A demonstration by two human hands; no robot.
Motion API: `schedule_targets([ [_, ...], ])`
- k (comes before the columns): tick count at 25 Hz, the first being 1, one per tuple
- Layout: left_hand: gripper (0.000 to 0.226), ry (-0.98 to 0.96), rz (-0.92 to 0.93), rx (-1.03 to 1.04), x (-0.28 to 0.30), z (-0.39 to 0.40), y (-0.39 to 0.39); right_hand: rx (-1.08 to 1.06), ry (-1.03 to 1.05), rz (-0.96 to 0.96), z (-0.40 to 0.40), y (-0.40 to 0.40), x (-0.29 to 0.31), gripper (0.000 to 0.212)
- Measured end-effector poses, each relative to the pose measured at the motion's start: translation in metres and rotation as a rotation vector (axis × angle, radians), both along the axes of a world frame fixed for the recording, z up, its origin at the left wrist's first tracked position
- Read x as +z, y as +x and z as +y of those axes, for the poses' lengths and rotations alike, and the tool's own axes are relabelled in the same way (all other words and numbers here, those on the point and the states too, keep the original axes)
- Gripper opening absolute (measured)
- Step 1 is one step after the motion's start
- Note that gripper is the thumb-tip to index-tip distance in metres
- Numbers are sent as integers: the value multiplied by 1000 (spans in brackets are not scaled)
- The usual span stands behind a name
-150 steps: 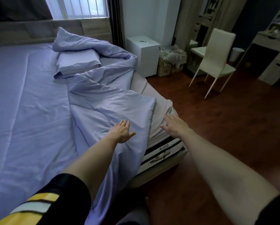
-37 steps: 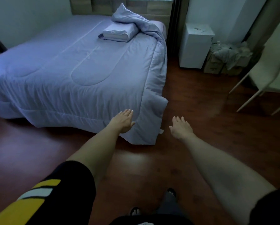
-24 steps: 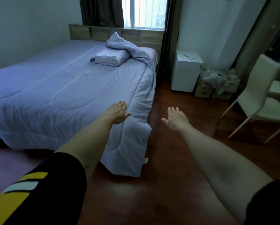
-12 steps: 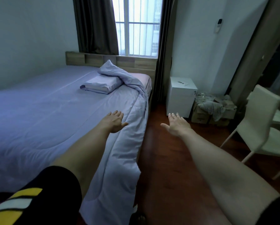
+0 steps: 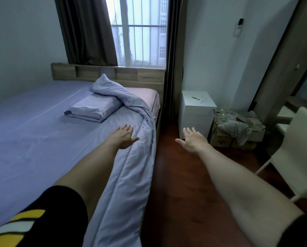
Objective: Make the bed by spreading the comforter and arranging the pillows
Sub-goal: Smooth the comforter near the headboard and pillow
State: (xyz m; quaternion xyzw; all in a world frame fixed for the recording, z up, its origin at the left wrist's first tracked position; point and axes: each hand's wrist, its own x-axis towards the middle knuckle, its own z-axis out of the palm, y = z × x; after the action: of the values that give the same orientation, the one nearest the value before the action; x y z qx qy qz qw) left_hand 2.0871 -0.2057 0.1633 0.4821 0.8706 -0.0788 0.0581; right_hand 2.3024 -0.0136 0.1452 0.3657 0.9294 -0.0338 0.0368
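Beside the headboard: the comforter (image 5: 33,132) is still bunched up in one corner, heaped over the near end of the pillow (image 5: 94,108), with a strip of pink sheet (image 5: 143,94) bare next to it
Away from the headboard: the comforter lies flat over most of the bed and hangs down the side nearest the floor (image 5: 181,184) (this part looks done)
Pillow: just short of the headboard (image 5: 131,74), lying at an angle on top of the comforter, not yet squared up
Left hand (image 5: 124,137): fingers spread flat, palm down, holding nothing, stretched toward the headboard above the comforter's edge
Right hand (image 5: 192,139): fingers loose and apart, empty, out over the floor, reaching toward the headboard end
Progress: I judge it well over half done
Left to do: pull the bunched corner up to the headboard, smooth it, straighten the pillow
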Motion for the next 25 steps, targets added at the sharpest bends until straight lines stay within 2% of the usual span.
schedule_targets([
  [8,74,15,-25,49,-12,166,-92,25,-14,11,181,-101,-10,78],
  [15,74,76,-42,162,-10,317,-186,139,9,11,353,-214,0,78],
  [25,75,42,-118,300,-49,457,-351,262,-21,-32,522,-406,-32,77],
])
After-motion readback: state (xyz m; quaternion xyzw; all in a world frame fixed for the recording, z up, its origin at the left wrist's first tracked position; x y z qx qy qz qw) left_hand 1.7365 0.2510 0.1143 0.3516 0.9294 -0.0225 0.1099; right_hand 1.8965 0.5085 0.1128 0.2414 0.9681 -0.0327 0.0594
